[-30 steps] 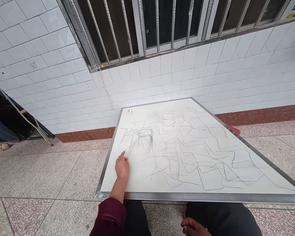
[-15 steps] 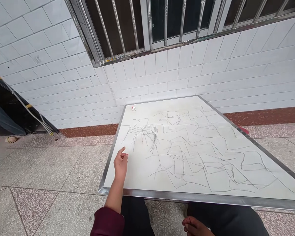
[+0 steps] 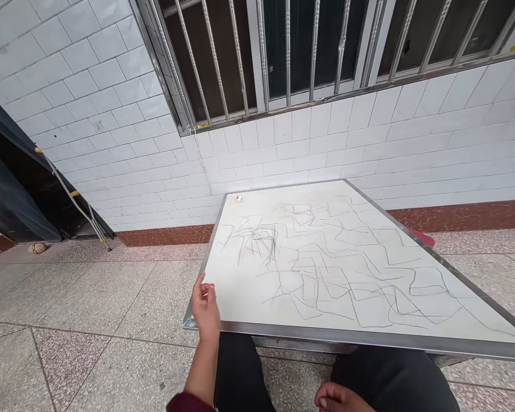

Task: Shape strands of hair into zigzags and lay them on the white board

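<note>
My left hand (image 3: 206, 309) is over the near left corner of a white-topped table (image 3: 240, 297) with a metal edge. Its index finger is stretched out, the other fingers are loosely bent, and nothing shows between thumb and fingers. My right hand (image 3: 339, 397) is low at the bottom of the view, beside my right leg and below the table edge. The fingers there are curled in, with no object visible in them. Dark wavy and crossing lines cover much of the tabletop. A tiny white and red object (image 3: 239, 199) lies near its far left corner.
Behind the table stands a white tiled wall (image 3: 257, 154) with a barred window (image 3: 300, 51). A crutch (image 3: 81, 209) leans by a dark doorway at the left. Something red (image 3: 423, 236) sticks out past the table's right edge. The floor is speckled tile.
My left hand has drawn back and slightly left, toward the table's near left corner. My right hand stays low by my leg. The view has tilted a little upward.
</note>
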The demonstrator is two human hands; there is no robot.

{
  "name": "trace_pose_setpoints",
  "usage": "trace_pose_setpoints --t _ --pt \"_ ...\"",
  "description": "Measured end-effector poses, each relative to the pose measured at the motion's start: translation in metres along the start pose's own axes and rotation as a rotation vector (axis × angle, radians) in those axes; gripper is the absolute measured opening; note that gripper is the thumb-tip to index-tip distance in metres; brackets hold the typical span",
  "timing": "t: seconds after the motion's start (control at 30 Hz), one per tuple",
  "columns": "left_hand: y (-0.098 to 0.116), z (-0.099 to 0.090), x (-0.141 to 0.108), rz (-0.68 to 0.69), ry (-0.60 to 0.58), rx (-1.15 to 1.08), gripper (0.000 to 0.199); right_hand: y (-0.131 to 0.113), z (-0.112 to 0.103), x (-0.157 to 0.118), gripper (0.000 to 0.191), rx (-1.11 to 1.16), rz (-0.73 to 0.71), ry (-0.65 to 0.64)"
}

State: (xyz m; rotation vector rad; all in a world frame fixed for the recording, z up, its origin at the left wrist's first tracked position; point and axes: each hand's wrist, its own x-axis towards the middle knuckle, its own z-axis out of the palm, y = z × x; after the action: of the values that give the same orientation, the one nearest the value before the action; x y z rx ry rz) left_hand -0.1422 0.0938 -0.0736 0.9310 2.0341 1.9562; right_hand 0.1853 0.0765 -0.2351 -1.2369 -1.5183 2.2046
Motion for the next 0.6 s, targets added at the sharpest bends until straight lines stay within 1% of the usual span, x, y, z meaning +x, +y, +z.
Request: trace_pose_setpoints --t 0.03,0.07,0.13,0.17,0.2,0.23,0.27,0.3,0.37,0.43,0.5,0.53,0.57,0.6 --pt "0.003 -0.006 -0.017 0.033 -0.003 0.024 0.051 -0.025 0.005 -0.01 0.045 -0.014 -0.07 -0.028" --pt "0.005 -0.011 -0.036 0.129 -0.013 0.099 0.05 -0.055 0.01 -0.019 0.046 -0.018 -0.157 -0.018" --pt "0.008 -0.02 -0.072 0.321 -0.076 0.231 0.044 -0.119 0.02 -0.031 0.048 0.009 -0.37 0.054" --pt "0.008 -0.023 -0.089 0.41 -0.115 0.286 0.041 -0.149 0.025 -0.032 0.051 0.045 -0.459 0.101" --pt "0.009 -0.026 -0.103 0.494 -0.165 0.326 0.038 -0.174 0.029 -0.03 0.054 0.08 -0.51 0.141" --pt "0.009 -0.027 -0.115 0.576 -0.218 0.352 0.035 -0.193 0.033 -0.026 0.056 0.099 -0.538 0.169" --pt "0.01 -0.028 -0.124 0.655 -0.269 0.366 0.032 -0.205 0.036 -0.02 0.056 0.109 -0.549 0.192" --pt "0.011 -0.029 -0.132 0.726 -0.317 0.37 0.029 -0.21 0.04 -0.015 0.052 0.124 -0.561 0.225" --pt "0.014 -0.03 -0.141 0.82 -0.411 0.354 0.029 -0.206 0.047 -0.008 0.047 0.181 -0.584 0.253" --pt "0.017 -0.032 -0.146 0.824 -0.511 0.308 0.034 -0.194 0.052 -0.009 0.045 0.253 -0.609 0.278" --pt "0.019 -0.035 -0.148 0.737 -0.602 0.246 0.038 -0.186 0.052 -0.016 0.044 0.304 -0.631 0.288" --pt "0.02 -0.036 -0.148 0.664 -0.618 0.216 0.034 -0.184 0.051 -0.022 0.043 0.313 -0.642 0.281" --pt "0.021 -0.037 -0.146 0.57 -0.61 0.189 0.029 -0.185 0.05 -0.028 0.042 0.312 -0.653 0.263" --pt "0.022 -0.037 -0.144 0.46 -0.572 0.165 0.026 -0.187 0.049 -0.034 0.04 0.303 -0.666 0.239"
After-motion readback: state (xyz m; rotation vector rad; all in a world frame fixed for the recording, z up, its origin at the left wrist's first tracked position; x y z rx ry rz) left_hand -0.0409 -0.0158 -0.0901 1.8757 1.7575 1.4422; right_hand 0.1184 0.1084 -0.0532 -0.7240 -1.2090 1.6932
